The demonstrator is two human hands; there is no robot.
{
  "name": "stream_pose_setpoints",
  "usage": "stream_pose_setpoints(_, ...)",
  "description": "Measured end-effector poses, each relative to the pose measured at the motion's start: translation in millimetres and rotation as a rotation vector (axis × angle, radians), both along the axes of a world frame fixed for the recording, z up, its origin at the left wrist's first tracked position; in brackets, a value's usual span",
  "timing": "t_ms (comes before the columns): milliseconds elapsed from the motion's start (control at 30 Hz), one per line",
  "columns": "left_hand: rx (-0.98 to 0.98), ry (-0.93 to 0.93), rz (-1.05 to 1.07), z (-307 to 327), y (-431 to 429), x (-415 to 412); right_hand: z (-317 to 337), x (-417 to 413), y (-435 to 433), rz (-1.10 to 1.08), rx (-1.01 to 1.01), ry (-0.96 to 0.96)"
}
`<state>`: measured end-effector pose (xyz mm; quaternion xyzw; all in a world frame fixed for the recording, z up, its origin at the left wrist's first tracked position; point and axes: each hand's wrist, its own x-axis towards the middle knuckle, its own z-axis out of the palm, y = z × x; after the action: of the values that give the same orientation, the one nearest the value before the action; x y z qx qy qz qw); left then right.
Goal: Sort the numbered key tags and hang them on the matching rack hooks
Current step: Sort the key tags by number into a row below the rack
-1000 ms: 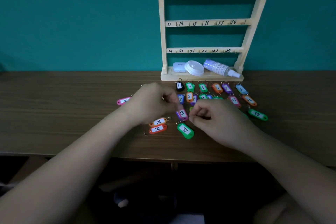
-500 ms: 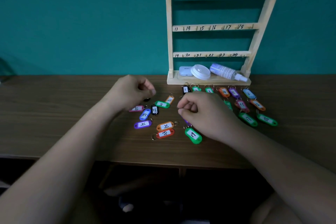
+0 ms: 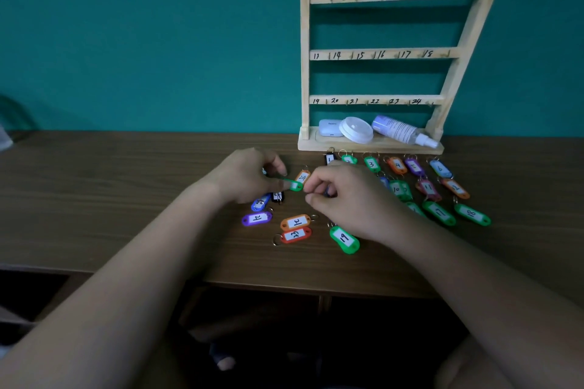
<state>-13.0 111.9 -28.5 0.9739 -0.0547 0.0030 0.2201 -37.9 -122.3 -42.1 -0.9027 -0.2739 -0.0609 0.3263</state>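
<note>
Above the wooden surface (image 3: pixel 126 199), the left hand (image 3: pixel 246 175) pinches a green tag (image 3: pixel 295 185) beside the curled right hand (image 3: pixel 354 199), whose grip is unclear; the rack (image 3: pixel 305 73) stands behind.

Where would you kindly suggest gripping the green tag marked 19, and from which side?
I would pinch tag 19 across its long edges at the rounded near end, from above. It lies flat on the table, so only the edges offer purchase, and its ring at the far end stays free for hanging.
</note>
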Motion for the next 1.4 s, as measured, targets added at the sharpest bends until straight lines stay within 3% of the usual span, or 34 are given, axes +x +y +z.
stream_pose_setpoints(233, -0.066, 0.03, 0.015, 12, 14, -8, -3, -5, 2, 0.072, -0.055, 0.016)
stream_pose_setpoints(600, 0.045, 0.046, -0.045, 8, 16, -8, -3, 1, 6, -0.006, -0.028, -0.055)
stream_pose_setpoints(867, -0.102, -0.207, 0.263, -2, 39, 12, 1, 10, -2, -0.096, 0.028, -0.063)
stream_pose_setpoints(1400, -0.033, -0.006, 0.28, -12, 22, 28, 5, 11, -5, -0.122, 0.007, -0.03)
